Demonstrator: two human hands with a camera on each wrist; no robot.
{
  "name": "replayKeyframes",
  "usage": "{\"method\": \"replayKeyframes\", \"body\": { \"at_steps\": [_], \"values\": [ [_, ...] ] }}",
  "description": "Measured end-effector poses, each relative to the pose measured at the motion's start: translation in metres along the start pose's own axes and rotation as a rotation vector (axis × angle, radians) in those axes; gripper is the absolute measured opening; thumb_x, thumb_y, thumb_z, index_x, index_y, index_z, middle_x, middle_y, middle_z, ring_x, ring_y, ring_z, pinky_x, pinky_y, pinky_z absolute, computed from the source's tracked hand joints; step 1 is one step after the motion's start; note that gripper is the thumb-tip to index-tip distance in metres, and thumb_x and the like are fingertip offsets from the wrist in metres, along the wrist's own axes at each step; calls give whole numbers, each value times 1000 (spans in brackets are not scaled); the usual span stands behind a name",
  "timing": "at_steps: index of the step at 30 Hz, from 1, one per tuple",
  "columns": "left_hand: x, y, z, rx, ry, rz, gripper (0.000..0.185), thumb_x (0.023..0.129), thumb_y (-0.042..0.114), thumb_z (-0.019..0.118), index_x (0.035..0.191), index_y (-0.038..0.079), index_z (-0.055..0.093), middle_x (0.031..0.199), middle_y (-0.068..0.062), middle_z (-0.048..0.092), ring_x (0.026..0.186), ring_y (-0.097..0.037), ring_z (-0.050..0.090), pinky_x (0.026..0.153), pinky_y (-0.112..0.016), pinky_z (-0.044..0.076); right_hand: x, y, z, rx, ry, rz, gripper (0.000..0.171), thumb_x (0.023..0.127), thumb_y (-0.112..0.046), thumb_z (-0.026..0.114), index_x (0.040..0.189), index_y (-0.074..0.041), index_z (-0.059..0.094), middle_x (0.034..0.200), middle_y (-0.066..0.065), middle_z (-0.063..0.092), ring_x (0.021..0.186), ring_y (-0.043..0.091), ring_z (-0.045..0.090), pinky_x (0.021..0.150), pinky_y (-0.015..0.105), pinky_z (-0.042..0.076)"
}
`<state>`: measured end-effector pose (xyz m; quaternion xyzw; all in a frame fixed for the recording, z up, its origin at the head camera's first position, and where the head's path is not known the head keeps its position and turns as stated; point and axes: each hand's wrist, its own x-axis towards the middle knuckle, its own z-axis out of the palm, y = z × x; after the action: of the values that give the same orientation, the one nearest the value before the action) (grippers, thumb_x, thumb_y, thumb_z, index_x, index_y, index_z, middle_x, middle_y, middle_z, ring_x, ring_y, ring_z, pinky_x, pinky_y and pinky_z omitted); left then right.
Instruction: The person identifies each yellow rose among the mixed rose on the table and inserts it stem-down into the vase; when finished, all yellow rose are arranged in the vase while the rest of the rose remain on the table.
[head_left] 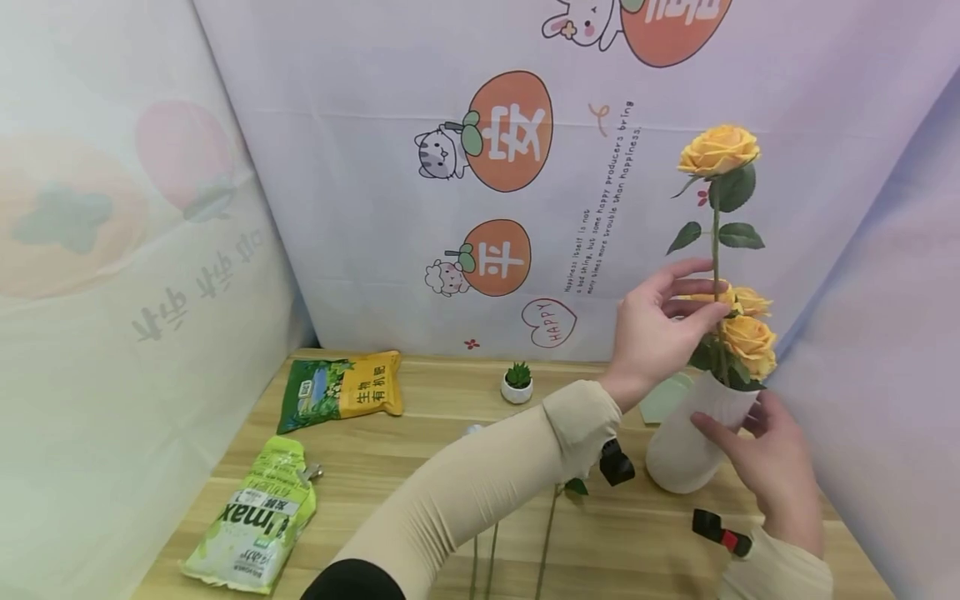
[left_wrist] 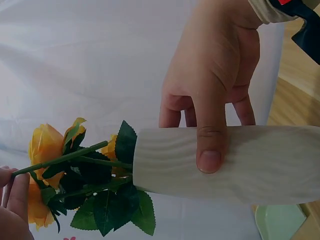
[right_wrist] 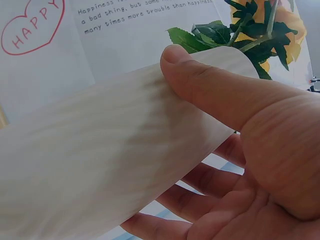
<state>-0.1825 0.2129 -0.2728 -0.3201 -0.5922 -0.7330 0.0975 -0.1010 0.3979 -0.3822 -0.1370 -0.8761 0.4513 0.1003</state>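
Note:
A long-stemmed yellow rose [head_left: 718,152] stands upright, its stem pinched between the thumb and fingers of my left hand [head_left: 660,325]. In the left wrist view, the lower end of the rose stem [left_wrist: 75,157] shows just outside the vase mouth. My right hand [head_left: 780,467] grips the white vase [head_left: 682,442] near its top, thumb on the near side and fingers around the far side. The vase tilts, its mouth leaning right. Several other yellow roses [head_left: 750,342] with dark green leaves stand in it; the vase hides their lower stems.
Loose green stems [head_left: 547,542] lie on the wooden table below my left forearm. A pale green dish-like item [head_left: 666,398] sits behind the vase. Further left are a small potted succulent [head_left: 517,383], a yellow-green packet [head_left: 341,390] and a lime bag [head_left: 255,521] with a clip. Fabric walls surround the table.

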Motion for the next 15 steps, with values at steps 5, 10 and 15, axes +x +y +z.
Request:
{"method": "replayKeyframes", "body": {
  "at_steps": [5,10,15],
  "values": [
    [3,-6,6,48,34,48,45,97,1,80,139,11,67,115,-6,80,89,6,71,82,-17,61,0,0,2,6,10,-17,103,95,-54,81,169,-5,27,161,38,39,143,62,41,103,80,43],
    [5,-12,9,108,35,77,43,97,2,80,137,13,68,116,-5,80,93,2,73,83,-15,59,0,2,3,4,17,-26,103,95,-53,81,169,-6,27,162,37,39,143,62,41,103,80,43],
    [3,-18,10,172,7,91,41,97,3,80,135,14,69,115,-3,81,94,3,74,83,-13,58,0,2,2,3,14,-28,104,95,-53,81,169,-5,26,161,38,39,142,62,41,102,79,43]
  ]
}}
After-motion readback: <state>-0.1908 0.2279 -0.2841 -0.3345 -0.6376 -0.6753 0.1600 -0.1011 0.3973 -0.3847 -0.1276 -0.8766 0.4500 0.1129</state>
